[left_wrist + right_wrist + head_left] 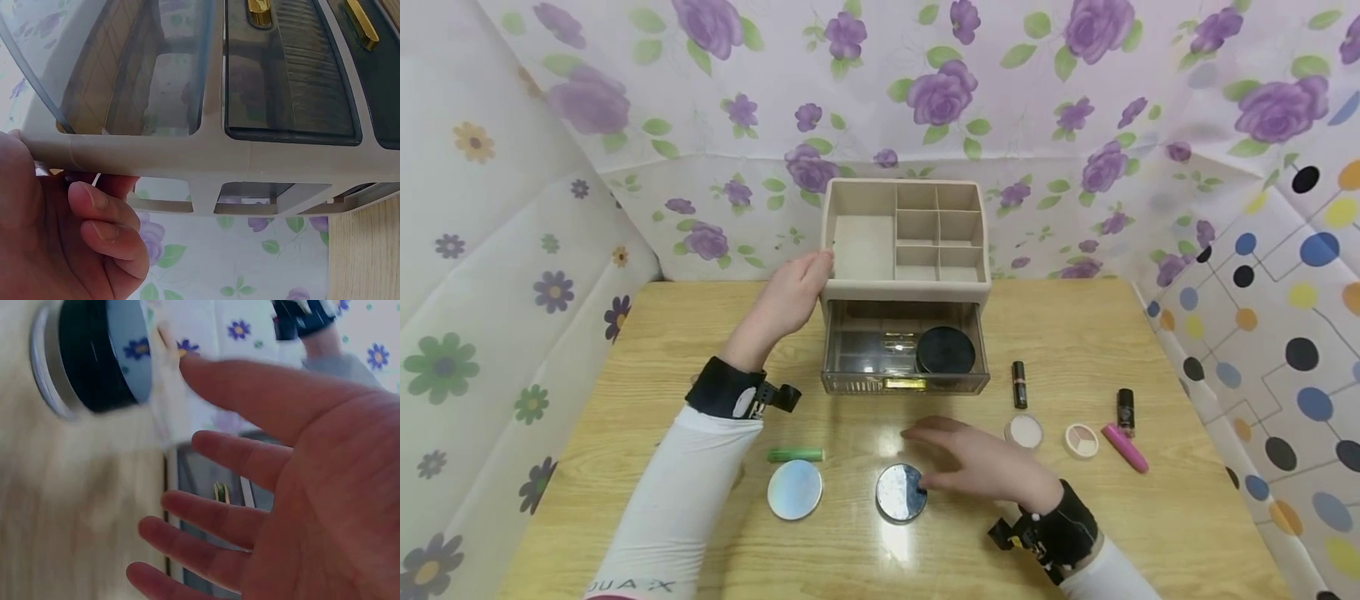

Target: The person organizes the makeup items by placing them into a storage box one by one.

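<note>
A beige cosmetics organizer (906,290) stands at the back of the table with its clear drawer (857,354) pulled out. Inside that drawer lies a round black case (945,351). My left hand (793,292) holds the organizer's left side; in the left wrist view, the fingers (103,234) curl by its beige frame (156,155). Fingers spread, my right hand (977,458) hovers beside a round compact with a mirror-like top (898,493). In the right wrist view that dark-sided compact (94,359) sits beyond the thumb tip, and the palm holds nothing.
Left of the compact are a pale round disc (794,490) and a green tube (796,455). To the right lie a black lipstick (1018,385), a white round pot (1024,432), a three-colour palette (1082,442), a small black bottle (1125,410) and a pink tube (1125,448).
</note>
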Motion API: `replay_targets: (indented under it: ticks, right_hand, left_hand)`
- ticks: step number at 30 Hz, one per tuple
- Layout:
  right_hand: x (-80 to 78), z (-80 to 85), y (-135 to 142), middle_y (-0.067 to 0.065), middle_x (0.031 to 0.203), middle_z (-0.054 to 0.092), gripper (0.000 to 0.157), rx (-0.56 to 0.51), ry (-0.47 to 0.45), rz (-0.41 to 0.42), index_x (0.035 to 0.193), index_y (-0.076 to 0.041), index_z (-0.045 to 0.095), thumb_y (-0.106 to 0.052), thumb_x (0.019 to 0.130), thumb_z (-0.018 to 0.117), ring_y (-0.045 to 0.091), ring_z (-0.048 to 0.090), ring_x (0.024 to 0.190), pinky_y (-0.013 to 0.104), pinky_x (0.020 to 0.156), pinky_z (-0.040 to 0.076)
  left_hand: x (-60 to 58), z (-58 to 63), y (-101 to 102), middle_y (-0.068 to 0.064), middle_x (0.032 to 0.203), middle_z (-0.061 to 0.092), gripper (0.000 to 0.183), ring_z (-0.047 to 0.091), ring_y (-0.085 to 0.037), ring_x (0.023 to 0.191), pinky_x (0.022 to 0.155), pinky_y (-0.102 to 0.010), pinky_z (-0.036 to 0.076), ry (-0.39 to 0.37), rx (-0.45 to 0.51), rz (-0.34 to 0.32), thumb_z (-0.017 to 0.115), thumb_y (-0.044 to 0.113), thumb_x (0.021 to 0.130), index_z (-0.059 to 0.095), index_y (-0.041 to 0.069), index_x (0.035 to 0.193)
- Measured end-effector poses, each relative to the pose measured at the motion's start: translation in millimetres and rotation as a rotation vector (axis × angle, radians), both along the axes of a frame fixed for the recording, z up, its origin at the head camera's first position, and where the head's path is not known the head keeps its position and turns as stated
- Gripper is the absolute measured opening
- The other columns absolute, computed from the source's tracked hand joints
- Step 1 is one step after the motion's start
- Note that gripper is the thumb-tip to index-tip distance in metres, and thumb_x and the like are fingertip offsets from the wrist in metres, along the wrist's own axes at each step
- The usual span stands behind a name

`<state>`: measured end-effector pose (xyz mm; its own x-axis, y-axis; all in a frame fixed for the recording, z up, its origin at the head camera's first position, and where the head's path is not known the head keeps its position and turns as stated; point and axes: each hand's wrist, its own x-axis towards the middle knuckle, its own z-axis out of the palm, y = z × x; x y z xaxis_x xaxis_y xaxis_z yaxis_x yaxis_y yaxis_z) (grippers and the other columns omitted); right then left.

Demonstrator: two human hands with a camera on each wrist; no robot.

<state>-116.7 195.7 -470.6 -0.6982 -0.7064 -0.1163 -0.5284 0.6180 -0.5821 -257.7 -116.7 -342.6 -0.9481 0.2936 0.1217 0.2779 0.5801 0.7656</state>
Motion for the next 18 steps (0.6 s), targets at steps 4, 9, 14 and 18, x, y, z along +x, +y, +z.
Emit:
replay_targets:
  ticks: [4, 9, 14, 18]
  right_hand:
    - [8.0, -2.7, -11.5, 0.018, 0.167, 0.039, 0.082, 0.009, -0.035, 0.057, 0.161, -0.021, 0.050, -0.053, 0.092, 0.082, 0.038, 0.042, 0.150, 0.058, 0.114, 0.044]
    - [13.0, -10.5, -21.0, 0.016, 0.168, 0.038, 0.090, 0.008, -0.039, 0.092, 0.162, -0.029, 0.049, -0.053, 0.085, 0.089, 0.037, 0.041, 0.152, 0.054, 0.115, 0.044]
    - [17.4, -16.7, -26.4, 0.011, 0.167, 0.041, 0.091, 0.026, -0.018, 0.108, 0.162, -0.033, 0.048, -0.050, 0.083, 0.091, 0.035, 0.040, 0.152, 0.054, 0.118, 0.040]
    - [20.1, -19.2, -30.6, 0.007, 0.164, 0.045, 0.088, 0.036, 0.018, 0.116, 0.160, -0.035, 0.051, -0.048, 0.082, 0.092, 0.032, 0.044, 0.150, 0.051, 0.118, 0.041]
  left_hand:
    - [0.0, -0.9, 0.8, -0.017, 0.098, 0.055, 0.053, 0.055, -0.034, 0.100, 0.092, -0.049, 0.044, 0.001, 0.004, -0.005, 0.024, 0.049, 0.115, 0.049, 0.009, 0.088]
    - [0.4, -1.3, -0.4, -0.018, 0.112, 0.061, 0.055, 0.056, -0.034, 0.106, 0.100, -0.052, 0.046, -0.004, 0.011, 0.004, 0.025, 0.050, 0.115, 0.052, 0.009, 0.090]
    - [0.1, -1.2, -0.4, -0.019, 0.115, 0.062, 0.056, 0.057, -0.035, 0.107, 0.101, -0.054, 0.047, -0.008, 0.015, 0.011, 0.026, 0.051, 0.115, 0.053, 0.008, 0.091]
    - [-0.1, -1.7, -0.2, -0.018, 0.112, 0.063, 0.056, 0.057, -0.035, 0.106, 0.099, -0.053, 0.048, -0.005, 0.015, 0.015, 0.026, 0.051, 0.115, 0.054, 0.009, 0.091]
